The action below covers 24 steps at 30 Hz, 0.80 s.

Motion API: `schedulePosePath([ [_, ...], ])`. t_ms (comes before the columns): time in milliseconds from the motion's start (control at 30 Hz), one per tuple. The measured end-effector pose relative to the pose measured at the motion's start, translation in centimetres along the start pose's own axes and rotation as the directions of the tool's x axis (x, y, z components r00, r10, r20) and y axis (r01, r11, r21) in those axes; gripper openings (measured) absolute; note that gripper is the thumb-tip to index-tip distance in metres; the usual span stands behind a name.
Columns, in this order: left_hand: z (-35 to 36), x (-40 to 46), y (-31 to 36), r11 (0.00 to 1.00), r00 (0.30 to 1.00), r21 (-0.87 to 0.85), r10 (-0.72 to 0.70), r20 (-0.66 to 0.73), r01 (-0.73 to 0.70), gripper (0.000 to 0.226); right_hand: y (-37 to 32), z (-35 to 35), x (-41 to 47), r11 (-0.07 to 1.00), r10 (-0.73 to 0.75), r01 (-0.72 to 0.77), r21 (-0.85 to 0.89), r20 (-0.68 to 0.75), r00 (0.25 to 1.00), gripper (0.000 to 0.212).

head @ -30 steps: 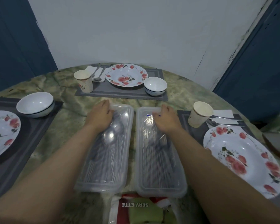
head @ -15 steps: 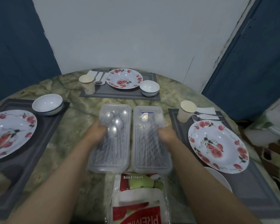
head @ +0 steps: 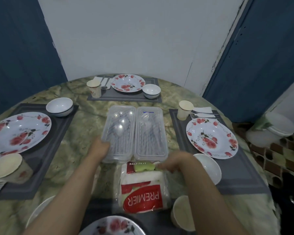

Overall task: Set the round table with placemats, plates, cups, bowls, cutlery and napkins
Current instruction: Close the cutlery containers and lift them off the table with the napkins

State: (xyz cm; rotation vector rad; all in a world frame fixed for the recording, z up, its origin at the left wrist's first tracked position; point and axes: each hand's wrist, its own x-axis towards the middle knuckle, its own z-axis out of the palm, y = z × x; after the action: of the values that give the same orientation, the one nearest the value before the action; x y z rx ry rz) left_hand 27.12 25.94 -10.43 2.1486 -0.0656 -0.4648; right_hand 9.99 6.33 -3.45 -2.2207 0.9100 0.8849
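Observation:
Two clear plastic cutlery boxes lie side by side in the middle of the round marbled table. My left hand grips the near left corner of the left box, which holds spoons. My right hand has left the right box and reaches over the far end of the red and white napkin pack; its fingers are blurred. Grey placemats with floral plates, bowls and paper cups lie at the far side, the left and the right.
Nearest me stand a floral plate, a paper cup and a white bowl rim. White containers sit off the table at the right. A white wall and blue panels stand behind.
Both hands slid back along the box lids toward me. The right hand left its box and moved onto the napkin pack. The camera drew back, so the near place setting came into view.

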Motion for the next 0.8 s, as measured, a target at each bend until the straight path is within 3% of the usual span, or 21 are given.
schedulePosePath([
  [67,0.1,-0.5,-0.7,0.999,0.999,-0.007,-0.043,-0.005,0.043,0.033,0.1,2.4,-0.2,1.000,0.003,-0.001,-0.031,0.039,0.999,0.057],
  [200,-0.6,-1.7,-0.8,0.995,0.995,-0.010,-0.096,-0.005,0.096,0.042,-0.7,3.9,-0.7,0.996,-0.076,0.066,-0.065,-0.160,0.984,0.025],
  [333,-1.5,-2.1,-0.4,0.995,0.995,0.015,-0.103,0.005,0.103,0.041,-2.3,0.8,-3.6,0.970,-0.193,0.207,0.129,-0.113,0.975,0.011],
  [433,-2.2,-1.3,-0.6,0.994,0.994,0.015,-0.107,0.032,0.107,0.045,-3.3,-1.9,-4.7,0.932,-0.219,0.272,0.239,-0.226,0.949,0.007],
  [500,-2.5,-0.8,-0.6,0.995,0.995,0.022,-0.096,0.026,0.096,0.046,-4.2,-3.7,-4.2,0.895,-0.199,0.294,0.335,-0.291,0.936,0.009],
  [667,-2.8,-0.5,1.0,1.000,1.000,0.014,-0.018,0.000,0.018,0.023,-6.6,-5.6,0.2,0.778,-0.117,0.356,0.517,-0.438,0.891,0.016],
  [800,-1.7,0.3,2.1,1.000,0.998,0.014,0.021,0.062,-0.022,0.042,-6.8,-4.2,3.6,0.777,-0.086,0.338,0.532,-0.442,0.893,0.056],
])
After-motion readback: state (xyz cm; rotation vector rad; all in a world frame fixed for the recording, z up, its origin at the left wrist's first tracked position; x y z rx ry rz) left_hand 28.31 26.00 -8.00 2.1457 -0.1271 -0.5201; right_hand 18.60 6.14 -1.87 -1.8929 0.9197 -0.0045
